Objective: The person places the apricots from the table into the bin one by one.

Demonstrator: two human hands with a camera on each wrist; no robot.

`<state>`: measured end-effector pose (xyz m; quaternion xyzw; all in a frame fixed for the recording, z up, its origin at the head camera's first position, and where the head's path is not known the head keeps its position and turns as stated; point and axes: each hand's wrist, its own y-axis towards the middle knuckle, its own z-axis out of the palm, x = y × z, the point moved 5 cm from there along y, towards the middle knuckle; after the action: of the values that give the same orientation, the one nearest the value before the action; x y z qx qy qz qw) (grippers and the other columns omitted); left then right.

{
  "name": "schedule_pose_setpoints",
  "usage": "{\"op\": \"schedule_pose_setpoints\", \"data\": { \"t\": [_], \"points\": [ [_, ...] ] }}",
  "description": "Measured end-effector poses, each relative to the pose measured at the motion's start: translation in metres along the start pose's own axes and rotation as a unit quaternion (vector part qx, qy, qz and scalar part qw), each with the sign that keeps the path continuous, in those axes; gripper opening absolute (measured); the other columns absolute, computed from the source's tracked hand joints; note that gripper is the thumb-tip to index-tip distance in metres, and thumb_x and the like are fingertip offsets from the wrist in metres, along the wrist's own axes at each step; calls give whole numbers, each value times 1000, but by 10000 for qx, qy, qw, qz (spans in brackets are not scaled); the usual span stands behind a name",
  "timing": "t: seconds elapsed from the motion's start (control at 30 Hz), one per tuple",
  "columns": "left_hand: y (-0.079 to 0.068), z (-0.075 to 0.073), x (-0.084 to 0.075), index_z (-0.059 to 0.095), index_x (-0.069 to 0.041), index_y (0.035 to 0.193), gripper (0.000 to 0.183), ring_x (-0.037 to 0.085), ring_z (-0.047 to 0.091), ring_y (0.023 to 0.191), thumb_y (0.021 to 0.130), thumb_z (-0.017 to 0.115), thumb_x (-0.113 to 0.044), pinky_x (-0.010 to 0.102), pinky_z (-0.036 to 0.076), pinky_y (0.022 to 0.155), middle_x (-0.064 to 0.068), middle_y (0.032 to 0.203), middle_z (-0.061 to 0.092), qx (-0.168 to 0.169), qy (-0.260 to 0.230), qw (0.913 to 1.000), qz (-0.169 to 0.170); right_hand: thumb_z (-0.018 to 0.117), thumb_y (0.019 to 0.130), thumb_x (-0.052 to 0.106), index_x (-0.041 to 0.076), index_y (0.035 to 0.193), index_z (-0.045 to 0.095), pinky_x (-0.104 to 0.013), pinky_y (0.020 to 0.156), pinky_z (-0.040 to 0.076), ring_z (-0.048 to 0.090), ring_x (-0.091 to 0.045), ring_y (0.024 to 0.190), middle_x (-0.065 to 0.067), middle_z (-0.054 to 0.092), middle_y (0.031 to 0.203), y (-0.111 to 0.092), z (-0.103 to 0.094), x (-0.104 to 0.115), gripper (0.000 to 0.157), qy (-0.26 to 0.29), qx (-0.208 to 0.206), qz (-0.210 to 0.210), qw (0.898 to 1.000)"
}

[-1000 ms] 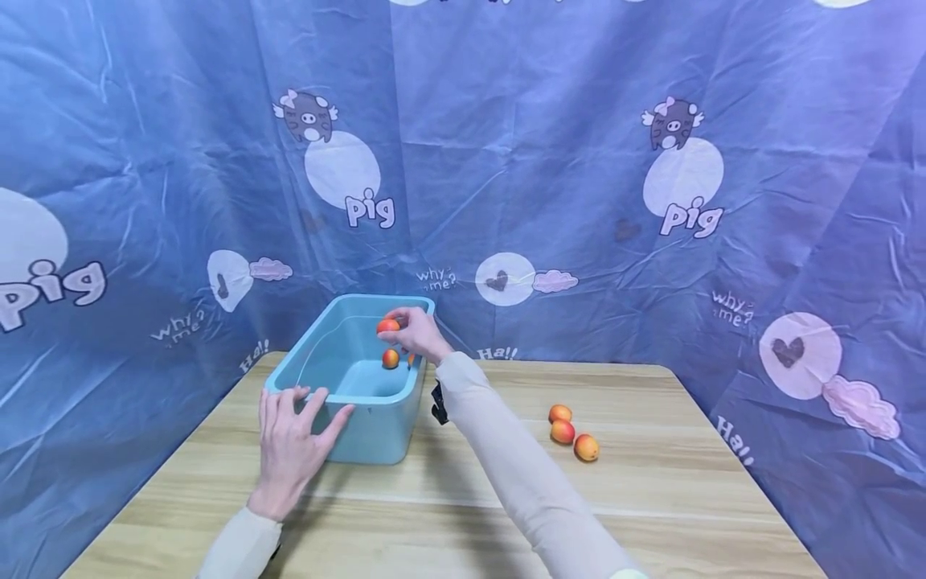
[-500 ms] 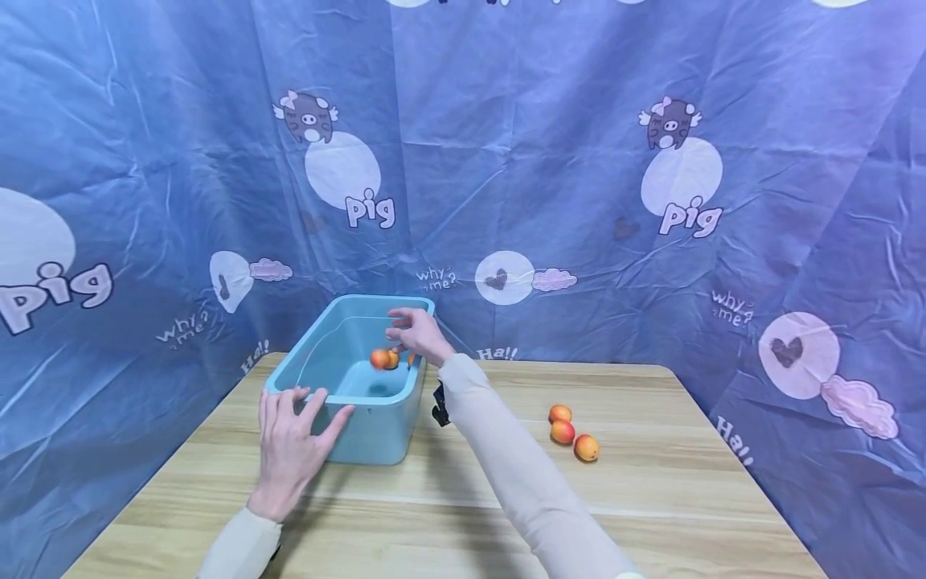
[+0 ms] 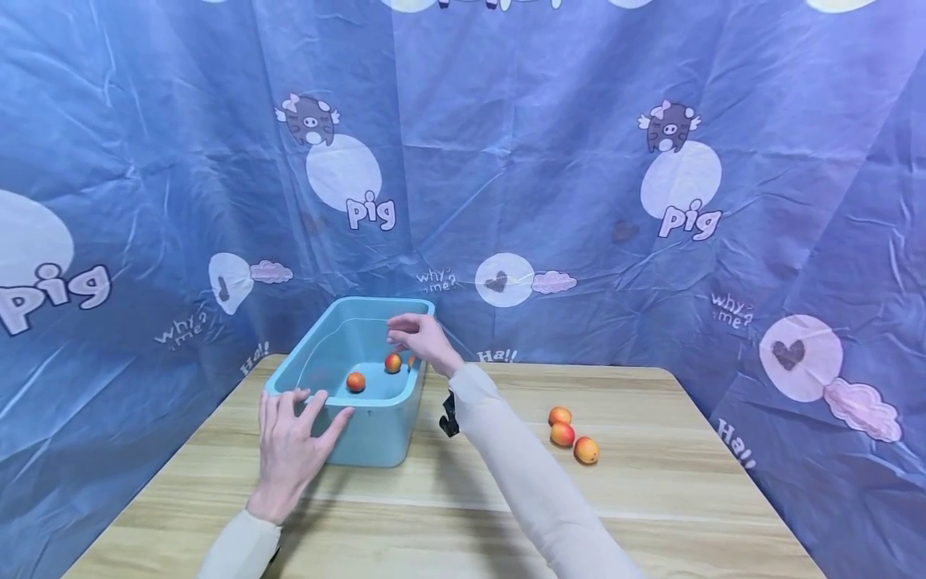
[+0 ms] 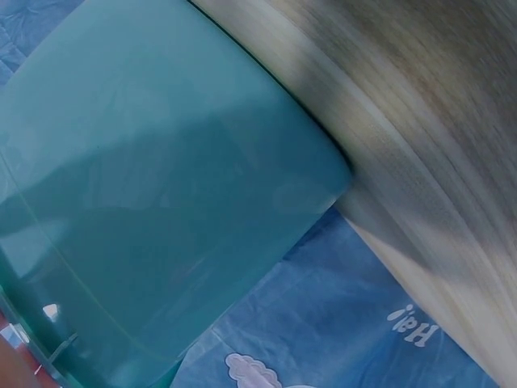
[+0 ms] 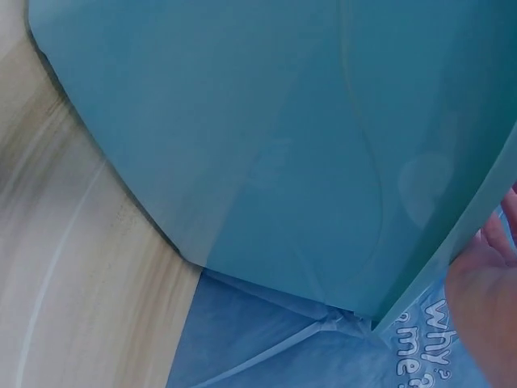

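An open-topped light-blue plastic bin (image 3: 372, 430) stands on the left of the table. My left hand (image 3: 289, 450) holds its near rim, fingers bent over the edge and thumb against the front wall. My right hand (image 3: 427, 342) hovers over the bin's right rim, fingers loosely bent with nothing between them. On the bin's floor lie an orange-red apricot (image 3: 355, 381) near the front and a red-yellow apricot (image 3: 393, 363) farther back. A third apricot (image 3: 411, 362) is partly hidden behind the right wall. Both wrist views mostly show the bin's outer wall (image 4: 178, 162).
Three more apricots (image 3: 563, 434) lie close together on the wooden table (image 3: 651, 498), right of the right forearm. A blue printed cloth (image 3: 463, 201) hangs behind the table and along its sides.
My right hand has let go of an apricot, which dropped into the bin and rolled toward its front left. The hand has since sunk slightly; the left hand stays put.
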<state>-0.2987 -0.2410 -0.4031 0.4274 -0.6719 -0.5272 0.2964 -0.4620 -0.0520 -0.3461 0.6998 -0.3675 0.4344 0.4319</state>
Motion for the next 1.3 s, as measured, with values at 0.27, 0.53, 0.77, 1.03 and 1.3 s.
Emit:
{"op": "schedule_pose_setpoints", "data": {
  "t": [0.27,0.53,0.77,1.03,1.3],
  "points": [
    [1,0,-2,70,-5,98,61,44,52,94,88,58,-64,74,29,100,24,95,59,-158,-40,9999,11,61,95,5,-2,122,64,-44,88,57,66,-42,105,-22,69,115,-11,-11,1,27,345,9,-463,9983],
    [-1,1,2,70,-4,99,62,43,51,95,88,58,-64,73,29,101,25,96,58,25,62,10000,26,62,95,4,-2,120,65,-33,80,59,70,-18,91,-19,70,112,-20,-30,-7,26,404,-197,-448,9980],
    [0,-1,1,70,-4,98,66,44,52,92,89,53,-67,73,31,98,25,94,59,-157,31,9999,28,65,93,6,1,118,66,-41,81,59,69,-13,88,-22,69,116,-29,-42,-16,26,108,-139,-407,9990],
    [-1,0,0,70,-5,97,62,44,50,91,88,57,-65,74,30,97,24,94,58,-243,-45,9997,43,65,93,5,-4,121,64,-43,83,58,71,-23,92,-20,70,112,-43,-56,-29,30,205,-191,-312,9991],
    [-2,0,-2,70,-5,96,60,46,50,92,87,59,-64,74,30,97,24,94,58,-283,-68,9996,31,65,93,7,-4,122,62,-43,89,57,69,-23,97,-22,68,117,-62,-70,-44,31,435,64,-61,9990]
  ]
}}
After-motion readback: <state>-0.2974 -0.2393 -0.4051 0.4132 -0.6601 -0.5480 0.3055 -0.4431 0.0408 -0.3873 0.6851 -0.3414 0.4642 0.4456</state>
